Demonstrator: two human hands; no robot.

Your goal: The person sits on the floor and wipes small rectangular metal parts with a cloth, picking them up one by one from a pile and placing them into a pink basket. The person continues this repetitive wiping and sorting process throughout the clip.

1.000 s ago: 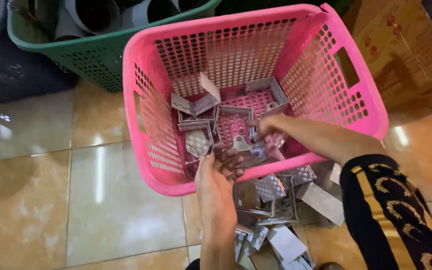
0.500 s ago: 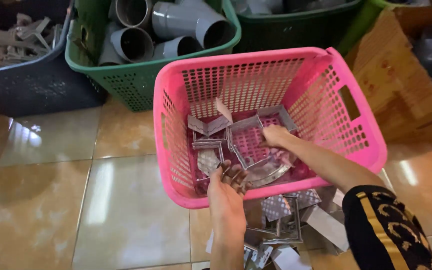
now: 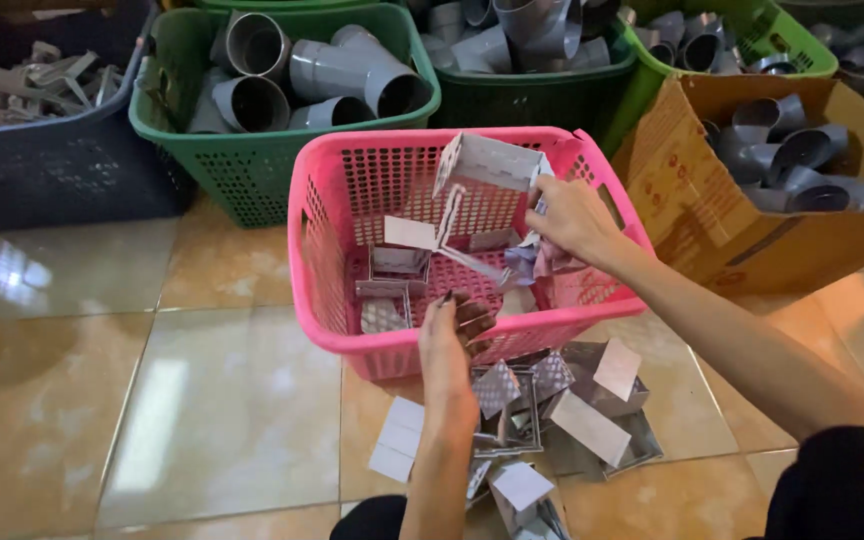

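Glossy beige floor tiles [image 3: 102, 400] are crowded with baskets of grey pipe fittings [image 3: 322, 75]. Over the pink basket [image 3: 332, 250], a folded metal bracket [image 3: 487, 165] is gripped by the right hand [image 3: 567, 215]; the left hand's [image 3: 452, 340] fingers are curled, seemingly empty.

One pink basket [image 3: 352, 260], three green baskets [image 3: 252, 170], one dark basket [image 3: 72, 170], one cardboard box [image 3: 712, 210], two hands [image 3: 572, 215], plus grey pipe fittings [image 3: 352, 75] and metal brackets [image 3: 552, 400] too heaped to count.
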